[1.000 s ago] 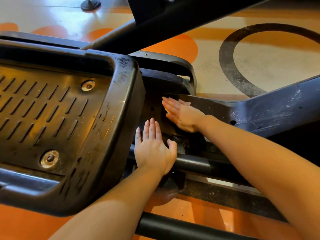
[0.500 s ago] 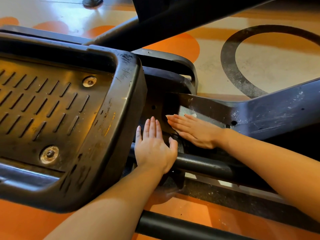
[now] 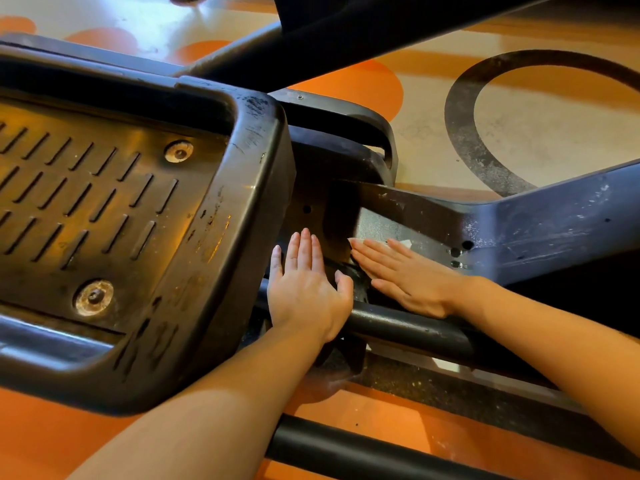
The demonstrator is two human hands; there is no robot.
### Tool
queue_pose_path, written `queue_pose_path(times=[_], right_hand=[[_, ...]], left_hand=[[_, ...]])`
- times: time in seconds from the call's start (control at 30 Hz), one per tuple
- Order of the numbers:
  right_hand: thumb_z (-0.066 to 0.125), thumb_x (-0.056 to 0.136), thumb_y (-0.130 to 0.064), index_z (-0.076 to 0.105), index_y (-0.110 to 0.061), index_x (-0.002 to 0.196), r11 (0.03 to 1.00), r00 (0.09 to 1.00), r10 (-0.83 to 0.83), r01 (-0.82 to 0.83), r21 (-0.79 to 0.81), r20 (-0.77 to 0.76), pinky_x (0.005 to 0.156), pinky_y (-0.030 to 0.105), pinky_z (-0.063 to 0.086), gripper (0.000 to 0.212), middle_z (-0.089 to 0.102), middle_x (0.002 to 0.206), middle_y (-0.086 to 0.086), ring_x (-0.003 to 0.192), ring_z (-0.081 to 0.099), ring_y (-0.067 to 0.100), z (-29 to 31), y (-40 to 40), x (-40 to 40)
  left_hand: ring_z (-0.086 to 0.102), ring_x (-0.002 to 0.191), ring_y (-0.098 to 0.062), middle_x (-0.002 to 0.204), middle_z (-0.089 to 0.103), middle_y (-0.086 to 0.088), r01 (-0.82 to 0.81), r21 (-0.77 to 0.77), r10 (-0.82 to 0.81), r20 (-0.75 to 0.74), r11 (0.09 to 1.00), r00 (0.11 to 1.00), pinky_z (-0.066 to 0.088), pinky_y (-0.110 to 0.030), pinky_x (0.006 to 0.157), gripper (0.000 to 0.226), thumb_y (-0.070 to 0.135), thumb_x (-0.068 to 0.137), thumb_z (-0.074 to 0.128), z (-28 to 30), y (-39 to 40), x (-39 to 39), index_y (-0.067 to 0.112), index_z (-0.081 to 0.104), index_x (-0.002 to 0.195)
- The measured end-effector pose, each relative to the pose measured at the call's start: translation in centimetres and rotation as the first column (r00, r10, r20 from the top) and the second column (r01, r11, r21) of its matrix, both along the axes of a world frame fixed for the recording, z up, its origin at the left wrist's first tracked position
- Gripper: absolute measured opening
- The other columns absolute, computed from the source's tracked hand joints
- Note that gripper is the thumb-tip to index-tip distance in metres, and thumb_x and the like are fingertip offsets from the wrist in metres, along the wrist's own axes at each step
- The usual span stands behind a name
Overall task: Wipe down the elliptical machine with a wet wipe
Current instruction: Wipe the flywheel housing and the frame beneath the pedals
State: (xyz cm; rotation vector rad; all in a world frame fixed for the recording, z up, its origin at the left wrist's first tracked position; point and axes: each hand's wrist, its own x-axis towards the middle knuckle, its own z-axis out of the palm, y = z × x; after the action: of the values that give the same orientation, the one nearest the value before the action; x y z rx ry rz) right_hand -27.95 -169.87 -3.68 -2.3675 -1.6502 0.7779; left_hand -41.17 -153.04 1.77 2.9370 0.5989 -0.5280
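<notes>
The right hand point(image 3: 412, 278) lies flat with its fingers straight, pressing down on the wipe point(image 3: 401, 242), and only a small white corner of the wipe peeks out past the fingertips. The wipe sits on the dark frame point(image 3: 512, 226) of the elliptical, on a sloped grey part that is scratched and speckled with pale marks. The left hand point(image 3: 304, 289) is flat too, fingers straight and close together, holding nothing. It leans against the dark part of the machine just beside the pedal point(image 3: 114, 216), with its thumb near a round bar point(image 3: 415, 327) that runs under both hands. The wipe looks thin, soft and very light, so I think it will bunch up or slide out if it is only pushed with the fingertips. A flat palm on top of it seems the best way to keep it moving with the hand. It may also catch on the small holes point(image 3: 460, 252) in the frame close to the right wrist. The machine itself looks big, hard and heavy, so it should stay put when pushed on. The pedal is a wide black tray with slots and two round bolts, and it looks dusty. Under it all is the floor point(image 3: 554, 133), orange and cream with a dark ring painted on it.
</notes>
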Motion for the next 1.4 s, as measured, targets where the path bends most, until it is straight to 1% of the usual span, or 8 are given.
queue_pose_path(times=[0.13, 0.33, 0.57, 0.7, 0.97, 1.2, 1.3, 1.4], right_hand=[[0.011, 0.104, -0.045, -0.014, -0.033, 0.152, 1.0, 1.0, -0.012, 0.013, -0.026, 0.029, 0.116, 0.026, -0.021, 0.056, -0.027, 0.156, -0.02, 0.141, -0.029, -0.005, 0.1, -0.2, 0.6], [0.012, 0.107, -0.039, -0.013, -0.021, 0.155, 0.951, 0.943, -0.304, 0.309, -0.024, 0.134, 0.118, 0.03, -0.017, 0.057, -0.022, 0.162, -0.005, 0.146, -0.023, 0.007, -0.2, 2.7, 5.1], [0.013, 0.107, -0.04, -0.011, -0.014, 0.156, 0.887, 0.885, -0.457, 0.461, -0.025, 0.09, 0.119, 0.033, -0.014, 0.06, -0.021, 0.162, -0.001, 0.148, -0.021, 0.012, -0.4, 4.3, 5.0], [0.018, 0.107, -0.038, -0.009, -0.017, 0.155, 0.948, 0.946, -0.318, 0.318, 0.022, 0.054, 0.118, 0.031, -0.016, 0.059, -0.019, 0.162, -0.002, 0.148, -0.021, 0.011, -0.2, 2.3, 2.5], [0.013, 0.105, -0.044, -0.021, -0.028, 0.151, 0.991, 0.997, -0.053, 0.059, -0.117, 0.048, 0.114, 0.025, -0.025, 0.059, -0.034, 0.153, -0.016, 0.14, -0.033, -0.002, 0.2, -3.0, 0.7], [0.005, 0.104, -0.048, -0.024, -0.022, 0.151, 0.844, 0.854, -0.518, 0.519, -0.135, 0.043, 0.118, 0.036, -0.019, 0.061, -0.031, 0.158, -0.008, 0.142, -0.03, 0.005, -0.3, 0.1, 5.5], [0.006, 0.104, -0.048, -0.022, -0.02, 0.152, 0.81, 0.817, -0.577, 0.573, -0.124, 0.001, 0.117, 0.036, -0.021, 0.062, -0.03, 0.159, -0.007, 0.142, -0.03, 0.006, -0.5, 0.9, 5.5], [0.014, 0.105, -0.045, -0.018, -0.018, 0.153, 0.86, 0.863, -0.505, 0.504, -0.074, 0.011, 0.119, 0.036, -0.017, 0.063, -0.027, 0.159, -0.005, 0.144, -0.027, 0.008, -0.1, 0.1, 3.7]], left_hand=[[-0.021, 0.149, -0.015, 0.163, -0.02, -0.003, 0.003, 0.0, -0.003, -0.002, 1.0, 1.0, -0.008, -0.041, 0.123, 0.068, 0.05, 0.103, 0.01, 0.1, 0.0, -0.1, 0.014, -0.012, 0.155], [-0.019, 0.15, -0.014, 0.164, -0.017, -0.002, 0.004, -0.008, -0.004, 0.03, 1.0, 1.0, -0.007, -0.041, 0.124, 0.067, 0.049, 0.103, 0.012, -0.2, 0.1, 0.0, 0.014, -0.01, 0.156], [-0.018, 0.15, -0.015, 0.164, -0.016, -0.003, 0.006, -0.004, -0.006, 0.037, 1.0, 0.999, -0.006, -0.041, 0.124, 0.068, 0.049, 0.103, 0.012, -0.1, 0.2, -0.1, 0.013, -0.009, 0.156], [-0.018, 0.15, -0.015, 0.164, -0.016, -0.003, 0.009, -0.003, -0.009, 0.03, 1.0, 1.0, -0.007, -0.042, 0.124, 0.067, 0.048, 0.103, 0.011, -0.2, 0.1, 0.0, 0.013, -0.01, 0.156], [-0.019, 0.15, -0.015, 0.164, -0.016, -0.002, 0.019, 0.002, -0.019, 0.049, 1.0, 0.999, -0.008, -0.041, 0.124, 0.067, 0.049, 0.102, 0.01, -0.9, 0.2, 0.0, 0.014, -0.01, 0.156], [-0.019, 0.149, -0.011, 0.164, -0.016, 0.0, 0.093, -0.027, -0.091, 0.074, 0.995, 0.993, -0.009, -0.037, 0.123, 0.066, 0.05, 0.102, 0.008, -1.2, 0.4, 0.0, 0.016, -0.009, 0.156], [-0.018, 0.15, -0.012, 0.165, -0.015, 0.0, 0.099, -0.033, -0.097, 0.067, 0.995, 0.993, -0.008, -0.038, 0.124, 0.066, 0.05, 0.103, 0.008, -1.1, 0.4, 0.0, 0.015, -0.008, 0.156], [-0.018, 0.15, -0.012, 0.165, -0.015, 0.0, 0.091, -0.026, -0.09, 0.057, 0.995, 0.994, -0.008, -0.038, 0.124, 0.066, 0.05, 0.102, 0.007, -1.0, 0.3, 0.1, 0.015, -0.008, 0.156]])
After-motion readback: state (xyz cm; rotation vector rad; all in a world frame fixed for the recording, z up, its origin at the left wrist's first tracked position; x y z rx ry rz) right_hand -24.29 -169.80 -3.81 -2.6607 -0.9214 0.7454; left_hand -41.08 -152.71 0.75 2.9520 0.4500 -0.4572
